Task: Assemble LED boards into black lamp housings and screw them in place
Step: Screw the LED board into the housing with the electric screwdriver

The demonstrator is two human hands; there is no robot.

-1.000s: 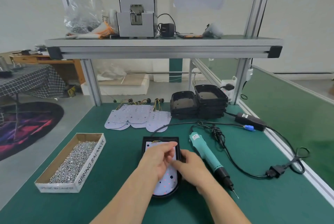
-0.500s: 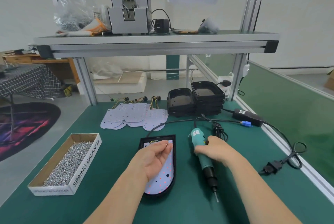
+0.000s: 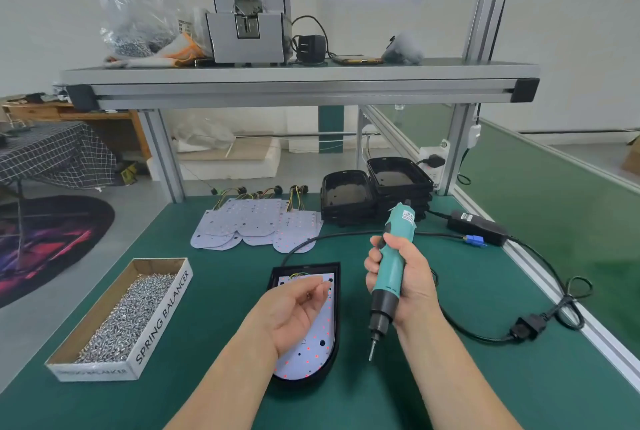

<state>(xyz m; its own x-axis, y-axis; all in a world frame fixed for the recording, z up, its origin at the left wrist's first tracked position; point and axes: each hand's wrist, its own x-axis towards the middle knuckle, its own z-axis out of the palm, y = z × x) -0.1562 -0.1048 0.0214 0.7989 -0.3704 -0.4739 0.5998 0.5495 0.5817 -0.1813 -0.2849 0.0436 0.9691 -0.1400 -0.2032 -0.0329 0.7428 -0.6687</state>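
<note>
Right hand (image 3: 405, 277): full wrap around the teal electric screwdriver (image 3: 391, 270). The tool is off the mat, near upright, top leaning away from me. Its bit (image 3: 371, 353) points down in the air just right of the housing edge, not touching anything.

Left hand (image 3: 294, 311): palm up over the LED board (image 3: 311, 357), fingers loosely curled, thumb close to the fingertips. There's a small speck by the fingers; can't tell if I'm actually holding anything. My hands are apart, with the housing's right rim between them.

The board sits inside the black lamp housing (image 3: 334, 343), flat on the green mat (image 3: 214, 291), rounded end toward me, wire leads at the far end.

Left of it is the SPRING BALANCER carton (image 3: 162, 315), full of loose screws (image 3: 128, 315). The screwdriver cable (image 3: 467, 329) loops off to the right.

Further back: a fan of spare LED boards (image 3: 256, 225) with leads, two stacks of empty housings (image 3: 349, 194), and a power brick (image 3: 478, 227) with a blue connector (image 3: 474, 240).

On the upper shelf (image 3: 298, 76): a grey screw feeder (image 3: 249, 17), a clear bag of hardware (image 3: 138, 24), a black adapter (image 3: 311, 46) and a phone (image 3: 356, 60).

Delta: 1 s ago both hands were pressing on the board and the driver lay on the mat. At 0.5 s my right had just closed on it, still low and slanted. Now it's raised and stood up. My left has barely moved.
</note>
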